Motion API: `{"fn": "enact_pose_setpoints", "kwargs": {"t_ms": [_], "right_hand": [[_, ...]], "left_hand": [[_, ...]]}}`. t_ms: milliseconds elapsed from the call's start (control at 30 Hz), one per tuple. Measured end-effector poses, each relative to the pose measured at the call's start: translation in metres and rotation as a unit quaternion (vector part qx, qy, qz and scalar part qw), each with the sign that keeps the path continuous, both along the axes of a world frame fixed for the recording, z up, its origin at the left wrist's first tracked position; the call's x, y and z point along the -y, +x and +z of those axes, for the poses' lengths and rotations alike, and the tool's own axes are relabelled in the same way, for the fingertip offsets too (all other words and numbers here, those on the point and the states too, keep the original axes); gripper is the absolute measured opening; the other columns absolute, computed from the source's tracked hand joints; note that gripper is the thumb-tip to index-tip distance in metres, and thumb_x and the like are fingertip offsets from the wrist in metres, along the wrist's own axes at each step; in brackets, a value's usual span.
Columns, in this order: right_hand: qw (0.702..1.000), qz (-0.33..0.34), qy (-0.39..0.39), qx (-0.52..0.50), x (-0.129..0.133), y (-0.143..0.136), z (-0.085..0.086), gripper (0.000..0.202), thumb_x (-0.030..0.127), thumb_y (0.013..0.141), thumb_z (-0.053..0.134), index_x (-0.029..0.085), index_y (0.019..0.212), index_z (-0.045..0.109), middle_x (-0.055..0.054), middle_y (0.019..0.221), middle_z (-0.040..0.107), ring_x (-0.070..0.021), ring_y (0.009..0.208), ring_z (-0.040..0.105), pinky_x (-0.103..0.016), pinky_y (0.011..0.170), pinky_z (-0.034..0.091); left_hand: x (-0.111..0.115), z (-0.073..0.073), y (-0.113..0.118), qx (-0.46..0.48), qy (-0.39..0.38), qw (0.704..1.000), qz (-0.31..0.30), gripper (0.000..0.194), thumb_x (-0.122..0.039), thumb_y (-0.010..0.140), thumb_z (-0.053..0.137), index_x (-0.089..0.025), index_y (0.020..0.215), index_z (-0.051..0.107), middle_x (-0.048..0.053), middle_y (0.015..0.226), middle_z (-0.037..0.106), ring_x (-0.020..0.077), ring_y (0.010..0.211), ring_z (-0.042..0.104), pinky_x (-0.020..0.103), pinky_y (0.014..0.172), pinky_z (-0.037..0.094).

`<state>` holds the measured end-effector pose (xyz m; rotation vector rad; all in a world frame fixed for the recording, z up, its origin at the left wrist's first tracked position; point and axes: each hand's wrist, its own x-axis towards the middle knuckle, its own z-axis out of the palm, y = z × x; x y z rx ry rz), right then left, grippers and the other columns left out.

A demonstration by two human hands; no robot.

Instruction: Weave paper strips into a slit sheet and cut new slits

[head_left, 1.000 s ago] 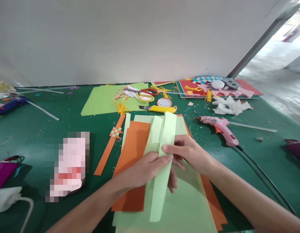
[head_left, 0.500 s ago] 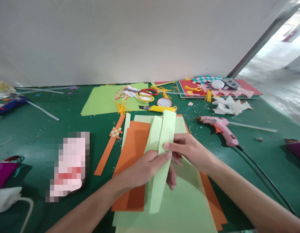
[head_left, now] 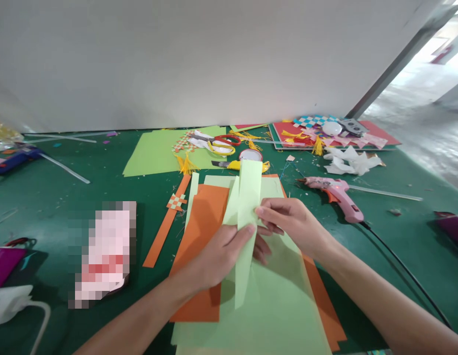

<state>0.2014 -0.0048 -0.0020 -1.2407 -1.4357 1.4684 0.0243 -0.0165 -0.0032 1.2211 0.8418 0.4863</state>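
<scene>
A pale green paper strip [head_left: 250, 192] stands raised over the paper stack, held in both hands. My left hand [head_left: 229, 251] grips it around the middle, thumb on the front and fingers behind. On its right edge, my right hand [head_left: 288, 219] pinches the strip between thumb and index finger. Another pale green strip [head_left: 231, 204] lies partly hidden behind it. Under the hands are pale green sheets [head_left: 277, 305], with orange paper [head_left: 201, 236] on the left and an orange sheet [head_left: 327, 315] showing at the right edge.
A pink glue gun [head_left: 336, 195] with a black cord lies right. A yellow cutter [head_left: 234, 165] and scissors [head_left: 223, 144] are behind the stack. An orange strip with a woven piece [head_left: 176, 202] and a blurred-out pink object [head_left: 106, 251] lie left. A white wall [head_left: 177, 64] stands behind.
The held strip has shifted slightly left and turned more upright, its top nearer the yellow cutter's middle. Both hands have moved with it; the things on the table stay put.
</scene>
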Motion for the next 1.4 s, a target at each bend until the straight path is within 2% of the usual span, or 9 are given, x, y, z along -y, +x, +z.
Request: {"fn": "enact_pose_setpoints", "kwargs": {"t_ms": [133, 267, 367, 600, 833, 1100, 1300, 1400], "right_hand": [[0.997, -0.049, 0.041, 0.052, -0.003, 0.0, 0.002, 0.034, 0.042, 0.086, 0.056, 0.016, 0.064, 0.058, 0.001, 0.061, 0.052, -0.0087, 0.054, 0.04, -0.024, 0.049, 0.029], [0.998, 0.01, 0.031, 0.048, -0.002, -0.004, 0.002, 0.033, 0.042, 0.087, 0.053, 0.016, 0.066, 0.058, -0.001, 0.07, 0.058, -0.0084, 0.054, 0.041, -0.024, 0.049, 0.03], [0.997, 0.053, 0.035, 0.05, 0.0, -0.007, 0.001, 0.033, 0.041, 0.089, 0.051, 0.017, 0.067, 0.058, 0.001, 0.065, 0.054, -0.0087, 0.054, 0.042, -0.024, 0.05, 0.031], [0.997, 0.068, 0.031, 0.034, 0.003, -0.007, -0.006, 0.038, 0.043, 0.09, 0.048, 0.017, 0.062, 0.049, 0.003, 0.058, 0.043, -0.0085, 0.054, 0.038, -0.024, 0.051, 0.03], [0.998, 0.017, 0.057, 0.019, 0.007, -0.015, -0.007, 0.036, 0.043, 0.087, 0.054, 0.018, 0.061, 0.05, 0.003, 0.059, 0.043, -0.0088, 0.053, 0.036, -0.025, 0.049, 0.029], [0.994, 0.076, 0.035, 0.067, 0.006, -0.013, -0.007, 0.04, 0.044, 0.09, 0.048, 0.018, 0.059, 0.046, 0.003, 0.057, 0.042, -0.0084, 0.052, 0.033, -0.025, 0.048, 0.026], [0.992, 0.101, 0.016, 0.072, 0.007, -0.014, -0.007, 0.038, 0.04, 0.089, 0.05, 0.017, 0.059, 0.045, 0.003, 0.057, 0.043, -0.008, 0.052, 0.035, -0.025, 0.049, 0.027], [0.992, 0.106, 0.011, 0.07, 0.007, -0.015, -0.008, 0.039, 0.04, 0.089, 0.051, 0.018, 0.058, 0.044, 0.004, 0.056, 0.041, -0.0081, 0.052, 0.034, -0.026, 0.05, 0.026]], "left_hand": [[0.0, -0.004, -0.001, 0.023, -0.02, 0.997, 0.071, 0.042, -0.044, 0.095, 0.039, -0.02, 0.122, 0.061, 0.006, 0.115, 0.067, 0.0231, 0.107, 0.06, 0.035, 0.097, 0.042], [-0.003, -0.008, -0.001, 0.026, -0.002, 0.995, 0.097, 0.046, -0.046, 0.094, 0.041, -0.024, 0.132, 0.052, 0.004, 0.138, 0.051, 0.0277, 0.13, 0.041, 0.04, 0.108, 0.03], [-0.005, -0.007, -0.001, 0.028, 0.023, 0.996, 0.087, 0.046, -0.045, 0.094, 0.04, -0.027, 0.136, 0.047, -0.001, 0.148, 0.038, 0.0253, 0.139, 0.027, 0.037, 0.113, 0.021], [-0.004, -0.006, 0.0, 0.055, 0.007, 0.996, 0.072, 0.048, -0.046, 0.095, 0.039, -0.026, 0.139, 0.043, -0.002, 0.15, 0.033, 0.0203, 0.14, 0.025, 0.032, 0.116, 0.017], [-0.003, -0.012, 0.002, 0.1, -0.034, 0.991, 0.082, 0.049, -0.048, 0.094, 0.039, -0.025, 0.137, 0.045, 0.001, 0.146, 0.039, 0.0253, 0.14, 0.024, 0.041, 0.116, 0.018], [-0.005, -0.011, 0.0, 0.071, -0.019, 0.993, 0.089, 0.048, -0.047, 0.094, 0.039, -0.027, 0.137, 0.045, 0.0, 0.148, 0.037, 0.0241, 0.141, 0.022, 0.04, 0.116, 0.012], [-0.005, -0.009, 0.0, 0.075, -0.033, 0.992, 0.093, 0.047, -0.048, 0.094, 0.038, -0.028, 0.136, 0.047, 0.001, 0.149, 0.035, 0.0277, 0.14, 0.024, 0.044, 0.114, 0.018], [-0.005, -0.008, -0.001, 0.086, -0.052, 0.99, 0.098, 0.047, -0.048, 0.094, 0.039, -0.028, 0.135, 0.048, 0.001, 0.149, 0.035, 0.0281, 0.139, 0.026, 0.042, 0.114, 0.021]]}}
